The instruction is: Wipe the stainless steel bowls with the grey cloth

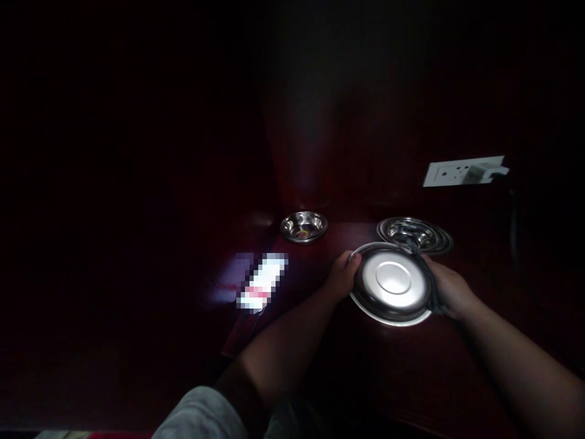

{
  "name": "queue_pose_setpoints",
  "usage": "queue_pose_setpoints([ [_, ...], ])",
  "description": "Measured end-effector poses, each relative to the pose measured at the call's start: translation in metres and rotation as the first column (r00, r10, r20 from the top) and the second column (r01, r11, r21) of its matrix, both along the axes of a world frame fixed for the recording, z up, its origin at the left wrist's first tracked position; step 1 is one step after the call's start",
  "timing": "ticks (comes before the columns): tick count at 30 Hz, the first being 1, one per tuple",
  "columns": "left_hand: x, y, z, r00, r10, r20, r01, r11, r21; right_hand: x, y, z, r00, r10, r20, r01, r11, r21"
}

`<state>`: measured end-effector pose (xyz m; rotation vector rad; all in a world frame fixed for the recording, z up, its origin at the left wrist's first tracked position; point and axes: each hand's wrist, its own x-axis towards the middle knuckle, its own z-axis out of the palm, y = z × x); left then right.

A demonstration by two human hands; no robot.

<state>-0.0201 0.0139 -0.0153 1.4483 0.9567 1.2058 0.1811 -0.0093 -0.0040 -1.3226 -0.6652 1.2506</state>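
A shiny steel bowl (393, 283) is held with its underside turned up towards me. My left hand (343, 275) grips its left rim, thumb on the outer face. On the right side my right hand (450, 286) presses a dark cloth (436, 299) against the bowl's edge. Part of that cloth shows along the upper right rim, and the fingers behind it are hidden. Just beyond the held bowl, more steel bowls (439, 239) lie on the dark red surface, seemingly nested. Another small stack of steel bowls (304, 227), with a yellowish mark inside, sits farther left.
A brightly lit, blurred-out phone-like screen (264, 281) lies left of my forearm. A white socket panel (439, 175) with a plug (484, 172) in it is on the wall at right, a cable (514, 225) hanging below. Most surroundings are very dark.
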Motion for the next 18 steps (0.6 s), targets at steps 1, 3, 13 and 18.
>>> queue_pose_setpoints([
  [1,0.000,0.000,0.000,1.000,0.003,0.002,-0.003,1.000,-0.005,0.000,0.000,0.001,1.000,-0.007,0.005,0.007,1.000,-0.001],
  [3,0.001,0.000,0.001,1.000,0.008,-0.005,-0.008,1.000,-0.008,-0.002,0.000,0.005,1.000,-0.025,0.010,0.025,1.000,-0.010],
  [13,-0.004,-0.007,0.007,0.995,-0.085,-0.047,0.082,0.995,-0.063,-0.004,-0.004,0.011,0.999,0.036,0.027,-0.034,0.997,-0.064],
  [18,-0.004,-0.007,0.007,0.995,-0.083,-0.056,0.081,0.996,-0.042,-0.006,-0.005,0.015,0.999,0.000,0.048,0.004,0.997,-0.075],
])
